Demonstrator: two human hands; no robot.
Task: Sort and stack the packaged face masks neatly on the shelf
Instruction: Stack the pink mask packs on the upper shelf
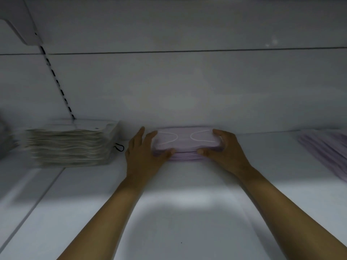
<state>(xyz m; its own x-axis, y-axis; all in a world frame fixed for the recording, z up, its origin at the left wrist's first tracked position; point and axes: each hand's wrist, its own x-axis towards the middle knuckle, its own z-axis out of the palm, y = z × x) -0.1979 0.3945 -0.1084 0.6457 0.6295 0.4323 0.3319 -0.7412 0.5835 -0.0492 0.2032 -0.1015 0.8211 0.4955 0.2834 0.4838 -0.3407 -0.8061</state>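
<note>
A low stack of packaged lilac face masks (185, 142) lies on the white shelf (184, 194), close to the back wall. My left hand (144, 152) grips the stack's left end, thumb at the front edge and fingers over the top corner. My right hand (223, 150) grips its right end in the same way. White ear loops show through the top package.
A taller stack of beige packaged masks (69, 145) stands at the left, with a black loop (119, 147) poking out beside it. More lilac packages (326, 149) lie loosely at the right edge. A slotted shelf upright (58, 85) runs up the back wall.
</note>
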